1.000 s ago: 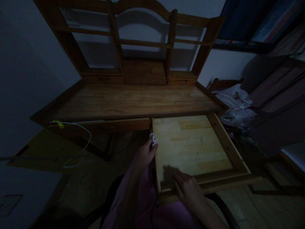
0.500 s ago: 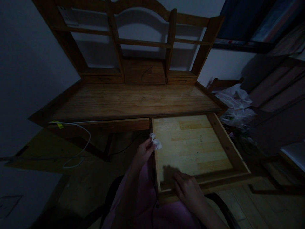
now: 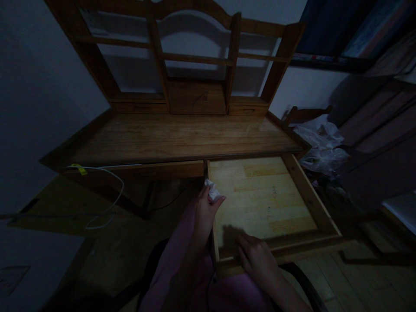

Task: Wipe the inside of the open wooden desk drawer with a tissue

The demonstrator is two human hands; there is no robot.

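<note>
A wooden drawer (image 3: 256,195) is pulled out from the desk, its pale inside bare but for a few small dark marks. My left hand (image 3: 205,212) is closed on a crumpled white tissue (image 3: 212,190) at the drawer's left side wall. Part of the tissue is hidden by the fingers. My right hand (image 3: 256,258) rests over the drawer's front panel, fingers bent over its top edge to the inside. The thumb lies on the outer side.
Behind the drawer spreads the desktop (image 3: 195,134), with a wooden shelf unit (image 3: 198,97) at its back. A white cable (image 3: 121,186) with a yellow tag hangs at the left. Plastic bags (image 3: 320,134) sit on a chair at right. A second drawer (image 3: 162,171) is slightly open.
My left hand has shifted slightly right with the tissue, and it has turned so the thumb now reaches over the drawer wall. My right hand stays in place.
</note>
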